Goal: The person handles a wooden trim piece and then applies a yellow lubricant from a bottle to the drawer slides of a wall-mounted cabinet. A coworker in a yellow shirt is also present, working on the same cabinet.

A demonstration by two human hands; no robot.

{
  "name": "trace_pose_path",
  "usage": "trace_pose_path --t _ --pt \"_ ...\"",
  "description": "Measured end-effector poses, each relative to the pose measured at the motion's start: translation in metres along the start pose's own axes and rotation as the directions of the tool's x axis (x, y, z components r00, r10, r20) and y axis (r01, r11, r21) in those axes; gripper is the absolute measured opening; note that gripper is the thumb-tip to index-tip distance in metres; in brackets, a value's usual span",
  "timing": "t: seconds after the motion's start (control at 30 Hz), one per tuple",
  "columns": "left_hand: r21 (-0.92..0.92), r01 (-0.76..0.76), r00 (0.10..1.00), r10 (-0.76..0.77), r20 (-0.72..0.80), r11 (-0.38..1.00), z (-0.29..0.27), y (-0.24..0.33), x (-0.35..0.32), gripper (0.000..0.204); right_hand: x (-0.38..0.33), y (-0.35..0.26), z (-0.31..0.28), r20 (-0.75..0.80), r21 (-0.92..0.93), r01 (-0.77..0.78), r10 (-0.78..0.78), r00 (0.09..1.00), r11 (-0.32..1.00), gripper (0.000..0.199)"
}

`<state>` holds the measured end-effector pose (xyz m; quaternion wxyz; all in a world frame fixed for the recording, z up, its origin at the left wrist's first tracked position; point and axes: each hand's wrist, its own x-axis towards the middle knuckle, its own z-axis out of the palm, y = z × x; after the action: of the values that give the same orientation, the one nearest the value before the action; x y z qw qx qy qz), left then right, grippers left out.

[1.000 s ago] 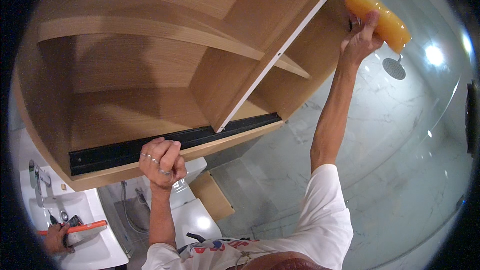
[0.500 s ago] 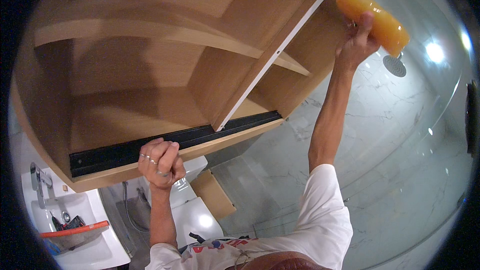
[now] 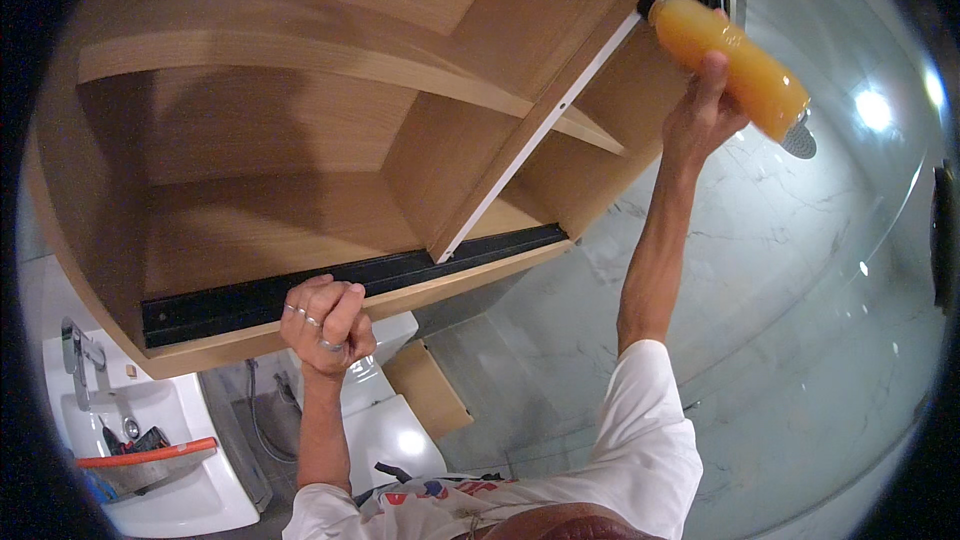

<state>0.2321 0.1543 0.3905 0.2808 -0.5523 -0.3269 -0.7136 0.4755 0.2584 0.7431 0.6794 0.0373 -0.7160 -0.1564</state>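
My right hand (image 3: 706,118) is wrapped around a clear bottle of orange liquid (image 3: 735,60) with a black cap (image 3: 647,6). The bottle is tilted, its cap end by the white-edged upright divider (image 3: 562,105) of an open wooden cabinet (image 3: 265,225). My left hand (image 3: 328,325), with rings on its fingers, is closed over the cabinet's front bottom edge (image 3: 440,281), next to a black track (image 3: 245,302). The undersides of its fingers are hidden.
A curved wooden shelf (image 3: 300,58) crosses the cabinet. Below left is a white washbasin (image 3: 215,510) with a faucet (image 3: 75,365), dark tools and an orange-edged item (image 3: 150,456). A toilet (image 3: 390,440) stands below; a shower head (image 3: 800,142) shows behind the bottle.
The bottle in my right hand has shifted slightly left and down in the picture. My left hand stays on the cabinet edge.
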Motion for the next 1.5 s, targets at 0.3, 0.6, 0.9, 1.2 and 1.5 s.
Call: trace_pose_path --t 0.3,0.6,0.9,1.2,1.5 --pt "-0.016 -0.014 1.0 0.014 -0.017 1.0 -0.001 -0.002 0.0 0.044 -0.004 -0.003 -0.001 0.013 -0.009 0.013 -0.013 1.0 1.0 0.037" --pt "-0.002 -0.005 0.999 0.005 -0.032 1.0 0.0 0.001 0.002 0.042 0.011 0.008 -0.015 -0.018 0.007 -0.071 0.071 0.997 0.997 0.04" --pt "-0.002 0.017 0.999 -0.017 -0.032 1.0 0.002 0.002 -0.003 0.042 0.012 0.011 -0.018 -0.097 0.012 -0.104 0.105 0.99 0.994 0.038" --pt "0.052 -0.001 1.0 0.003 -0.027 0.999 0.001 0.002 0.002 0.039 0.012 -0.011 -0.004 -0.016 -0.048 -0.148 0.148 0.989 0.988 0.04" --pt "0.037 -0.003 1.0 0.004 -0.018 0.999 0.002 0.003 0.003 0.039 -0.008 -0.014 0.0 0.0 -0.016 -0.058 0.058 0.998 0.998 0.04"
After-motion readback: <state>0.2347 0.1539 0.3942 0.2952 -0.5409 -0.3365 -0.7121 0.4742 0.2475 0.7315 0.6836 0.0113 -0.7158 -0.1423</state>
